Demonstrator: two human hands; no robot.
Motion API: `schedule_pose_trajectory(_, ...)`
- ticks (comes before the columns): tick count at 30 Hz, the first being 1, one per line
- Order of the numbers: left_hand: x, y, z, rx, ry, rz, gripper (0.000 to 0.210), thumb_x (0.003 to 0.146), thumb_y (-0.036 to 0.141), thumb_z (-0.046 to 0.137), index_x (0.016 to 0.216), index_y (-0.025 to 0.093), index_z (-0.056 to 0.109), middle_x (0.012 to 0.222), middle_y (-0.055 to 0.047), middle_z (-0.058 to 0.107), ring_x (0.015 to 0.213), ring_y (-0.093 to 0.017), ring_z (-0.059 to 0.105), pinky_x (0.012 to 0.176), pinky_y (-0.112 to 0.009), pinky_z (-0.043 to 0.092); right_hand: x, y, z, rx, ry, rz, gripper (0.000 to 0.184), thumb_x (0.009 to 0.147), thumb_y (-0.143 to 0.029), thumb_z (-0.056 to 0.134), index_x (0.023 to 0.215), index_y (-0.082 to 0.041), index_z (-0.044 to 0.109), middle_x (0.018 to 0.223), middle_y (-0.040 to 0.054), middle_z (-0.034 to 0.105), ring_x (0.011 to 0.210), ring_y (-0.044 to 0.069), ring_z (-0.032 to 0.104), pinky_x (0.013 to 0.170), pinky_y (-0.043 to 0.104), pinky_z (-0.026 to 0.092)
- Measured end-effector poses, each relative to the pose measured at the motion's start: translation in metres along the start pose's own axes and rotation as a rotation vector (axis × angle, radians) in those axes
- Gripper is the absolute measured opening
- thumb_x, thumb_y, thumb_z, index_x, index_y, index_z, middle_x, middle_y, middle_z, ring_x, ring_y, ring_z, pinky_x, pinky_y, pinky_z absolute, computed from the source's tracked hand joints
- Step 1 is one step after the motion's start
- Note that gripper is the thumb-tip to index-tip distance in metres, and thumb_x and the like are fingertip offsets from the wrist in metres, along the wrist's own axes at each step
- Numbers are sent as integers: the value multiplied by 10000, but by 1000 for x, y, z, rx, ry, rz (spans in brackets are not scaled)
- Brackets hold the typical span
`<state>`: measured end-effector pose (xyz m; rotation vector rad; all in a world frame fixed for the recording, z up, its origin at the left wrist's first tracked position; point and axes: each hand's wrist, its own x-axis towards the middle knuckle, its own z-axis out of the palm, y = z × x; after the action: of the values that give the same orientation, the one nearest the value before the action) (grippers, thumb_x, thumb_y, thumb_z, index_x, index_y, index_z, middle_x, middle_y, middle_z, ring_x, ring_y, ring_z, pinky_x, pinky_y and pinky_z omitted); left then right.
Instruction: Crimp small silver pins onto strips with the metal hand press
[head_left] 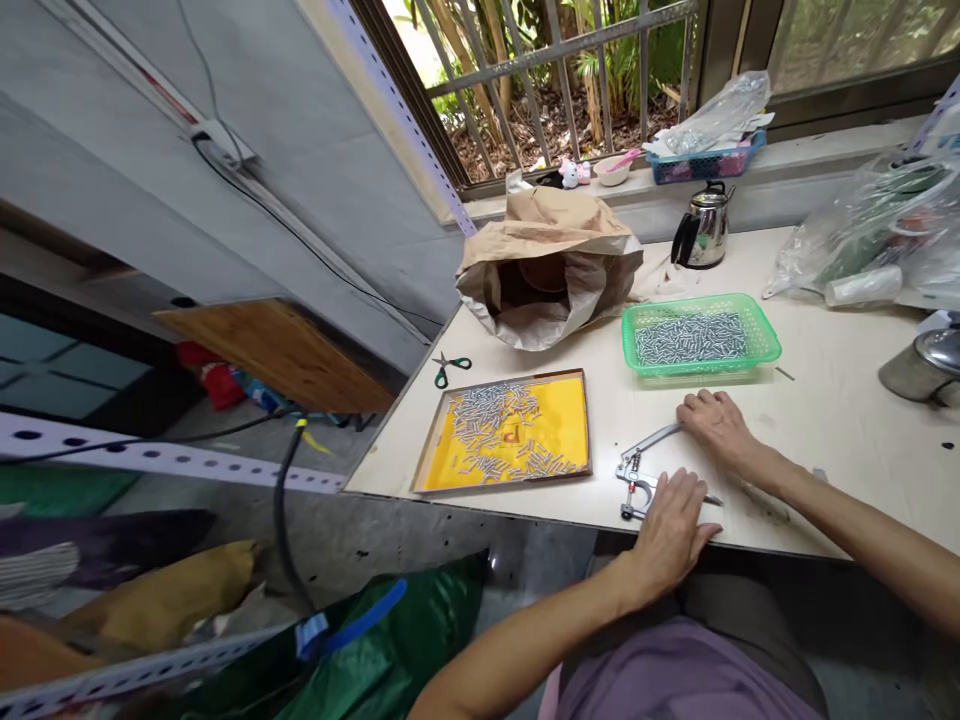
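A metal plier-like hand tool (636, 470), with a spring and a C-shaped jaw, lies near the table's front edge. Its long upper handle runs under the curled fingers of my right hand (716, 425), which closes over the handle's end. My left hand (671, 525) lies flat across the tool's lower handle, fingers stretched and thumb apart. What sits in the jaw is too small to tell. Left of the tool is a shallow tray (588, 425) with a yellow bottom, holding many small metal pins (487, 410). Beyond my hands, a green plastic basket (772, 345) holds more such pins.
Green-handled scissors (442, 375) lie behind the tray. A brown paper bag (555, 230) gapes at the back, beside a steel kettle (705, 230). Clear plastic bags (885, 230) and a metal pot (926, 365) stand at right. The table's left edge drops to the floor.
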<state>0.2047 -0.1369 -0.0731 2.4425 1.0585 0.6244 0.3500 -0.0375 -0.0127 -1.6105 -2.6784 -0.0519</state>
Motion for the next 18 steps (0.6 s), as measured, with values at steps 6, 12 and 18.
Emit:
schedule_pose_trajectory(6,-17,13,-10,-48,-57,176,300,923,322,477,1151,151,568,1052,-127,658,1024,-243,615,896,-376,523,7,-60,9,151,-45,-546,160,828,-135,561,701,-216,615,830,46,577,809,186,457,615,295,296)
schedule_pose_trajectory(12,-50,-26,-68,130,208,127,263,947,211,398,941,180,659,838,-75,663,815,-166,604,795,-314,509,8,-78,30,170,136,-553,267,810,0,428,749,-212,578,796,38,560,751,180,453,639,300,326)
schedule_pose_trajectory(18,-26,-100,-139,401,39,-523,217,899,193,493,800,170,685,800,-70,621,838,-203,545,767,-329,459,31,-34,-12,275,349,-299,242,928,-166,361,891,-194,599,834,69,610,790,202,518,727,324,387)
